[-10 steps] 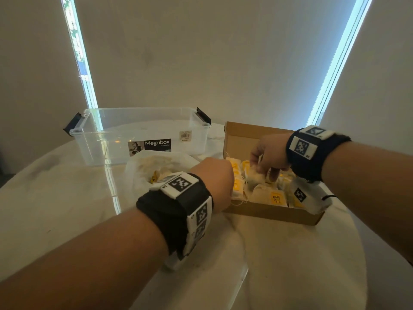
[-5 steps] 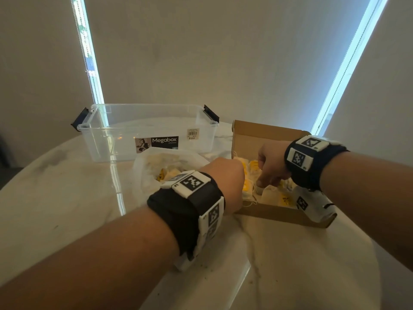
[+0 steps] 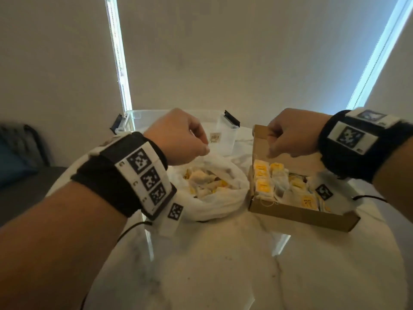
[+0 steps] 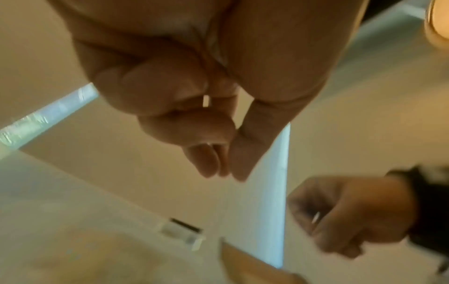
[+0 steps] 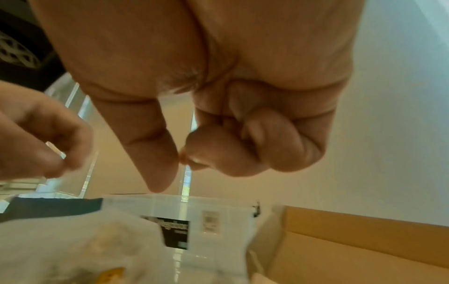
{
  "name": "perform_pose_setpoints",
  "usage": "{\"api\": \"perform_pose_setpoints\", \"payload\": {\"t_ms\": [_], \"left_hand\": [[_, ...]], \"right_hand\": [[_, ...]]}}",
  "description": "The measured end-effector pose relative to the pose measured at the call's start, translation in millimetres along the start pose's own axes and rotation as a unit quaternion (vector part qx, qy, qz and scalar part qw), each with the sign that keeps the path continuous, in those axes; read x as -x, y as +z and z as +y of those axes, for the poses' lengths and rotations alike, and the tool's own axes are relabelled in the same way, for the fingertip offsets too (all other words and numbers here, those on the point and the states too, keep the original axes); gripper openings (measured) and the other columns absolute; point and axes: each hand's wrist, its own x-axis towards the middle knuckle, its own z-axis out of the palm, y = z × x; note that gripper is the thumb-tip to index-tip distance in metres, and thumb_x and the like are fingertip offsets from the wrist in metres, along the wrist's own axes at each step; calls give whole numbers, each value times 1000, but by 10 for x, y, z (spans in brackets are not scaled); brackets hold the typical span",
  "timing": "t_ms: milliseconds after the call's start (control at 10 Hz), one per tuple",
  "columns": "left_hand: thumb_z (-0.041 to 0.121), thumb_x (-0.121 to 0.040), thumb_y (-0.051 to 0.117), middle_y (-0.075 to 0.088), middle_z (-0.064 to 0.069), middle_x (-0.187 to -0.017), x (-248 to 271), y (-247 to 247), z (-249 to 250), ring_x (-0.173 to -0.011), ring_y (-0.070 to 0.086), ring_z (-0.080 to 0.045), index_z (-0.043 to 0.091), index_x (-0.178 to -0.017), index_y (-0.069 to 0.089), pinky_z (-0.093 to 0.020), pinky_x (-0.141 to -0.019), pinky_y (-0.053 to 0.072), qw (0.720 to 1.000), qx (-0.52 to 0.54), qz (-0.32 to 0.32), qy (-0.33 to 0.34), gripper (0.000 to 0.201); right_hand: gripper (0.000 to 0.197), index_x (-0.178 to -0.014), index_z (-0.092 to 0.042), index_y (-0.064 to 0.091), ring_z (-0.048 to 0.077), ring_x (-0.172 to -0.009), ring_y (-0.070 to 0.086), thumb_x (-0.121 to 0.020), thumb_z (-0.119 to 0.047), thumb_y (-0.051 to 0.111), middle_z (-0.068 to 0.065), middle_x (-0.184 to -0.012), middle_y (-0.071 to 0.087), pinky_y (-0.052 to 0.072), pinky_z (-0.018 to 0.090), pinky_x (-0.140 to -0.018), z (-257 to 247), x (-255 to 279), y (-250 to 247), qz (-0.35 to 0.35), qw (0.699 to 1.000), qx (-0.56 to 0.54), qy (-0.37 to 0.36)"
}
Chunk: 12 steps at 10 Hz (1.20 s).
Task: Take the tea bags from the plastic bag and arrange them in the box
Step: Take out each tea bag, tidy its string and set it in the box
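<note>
Two hands are raised above a marble table (image 3: 223, 265), each with its fingers curled in and nothing seen held. The left hand (image 3: 178, 136) is lifted over one white plastic bag (image 3: 223, 198), whose loose heap of tea bags (image 3: 205, 182) is too jumbled to be counted. Behind this hand one clear storage tub (image 3: 225, 135) is seen, with two dark clips. The right hand (image 3: 292, 133) is held above the far edge of one cardboard box (image 3: 297, 214); below it, tea bags with yellow tags (image 3: 262, 177) are packed in rows, roughly a dozen, the exact count not being clear. Half a second earlier the left hand was lowered at the near left corner of the box and the right hand was down among the bags inside it; both have since been lifted clear and drawn apart.
</note>
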Motion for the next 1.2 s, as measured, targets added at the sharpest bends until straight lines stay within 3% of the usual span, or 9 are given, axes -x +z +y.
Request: {"api": "perform_pose_setpoints", "payload": {"t_ms": [200,400,500,600,700,800,1000,1100,1200], "left_hand": [[28,-88,73,66,7,-86,59,-30,-315,-76,57,-7,21,-90,75,-20,-58,39,984,-143,-66,-88,7],[56,-86,66,58,-8,-123,71,114,-499,-106,60,-24,13,-128,52,-35,-90,53,961,-245,-46,-117,61],[55,-80,74,57,-12,-125,10,229,-585,-109,62,-30,8,-137,39,-41,-93,55,962,-187,-77,-183,81],[32,-85,73,64,-10,-102,-35,334,-680,-99,65,-25,0,-126,56,-34,-87,57,966,-119,-96,-210,54],[20,-88,67,67,-14,-110,-38,360,-723,-107,66,-31,-1,-125,62,-39,-94,55,970,-67,-92,-217,42],[20,-91,66,65,-10,-124,-48,357,-799,-115,61,-28,15,-135,59,-38,-102,49,973,-61,-126,-184,44],[11,-61,74,65,-27,-121,-141,403,-991,-107,67,-40,-1,-113,64,-55,-92,55,943,226,-24,-242,54],[3,-74,73,67,-25,-115,-51,386,-914,-96,67,-36,-7,-118,61,-47,-88,58,945,225,-9,-237,46],[9,-47,88,64,-25,-118,7,331,-897,-101,66,-43,-3,-130,52,-45,-88,57,941,226,-54,-246,92]], "right_hand": [[4,-88,-15,70,9,-65,73,-90,-17,73,0,-76,77,59,25,-66,-643,42,168,-53,994,-81,-56],[16,-108,-15,70,17,-88,74,-95,-9,64,3,-99,75,62,32,-81,-688,114,554,-125,991,-42,-24],[19,-111,-12,73,20,-90,74,-95,-12,63,5,-101,75,62,35,-83,-630,116,671,-142,990,-17,11],[21,-111,-11,74,19,-94,74,-94,-20,65,4,-101,77,60,35,-88,-621,101,690,-148,989,16,16],[27,-107,-16,74,13,-84,75,-86,-32,76,-2,-95,77,61,30,-85,-634,85,683,-132,991,24,8],[34,-108,-17,74,10,-82,71,-80,-36,82,-4,-95,76,59,28,-83,-636,77,704,-128,991,47,-1],[40,-101,-17,65,16,-81,65,-79,-47,80,1,-96,69,59,29,-77,-629,84,721,-79,995,58,13],[41,-97,-11,57,19,-68,67,-88,-49,71,5,-85,67,62,31,-69,-680,51,735,-81,994,49,60],[21,-101,-10,64,19,-66,70,-93,-29,68,3,-78,69,64,34,-71,-743,-38,808,-138,987,24,81]]}}
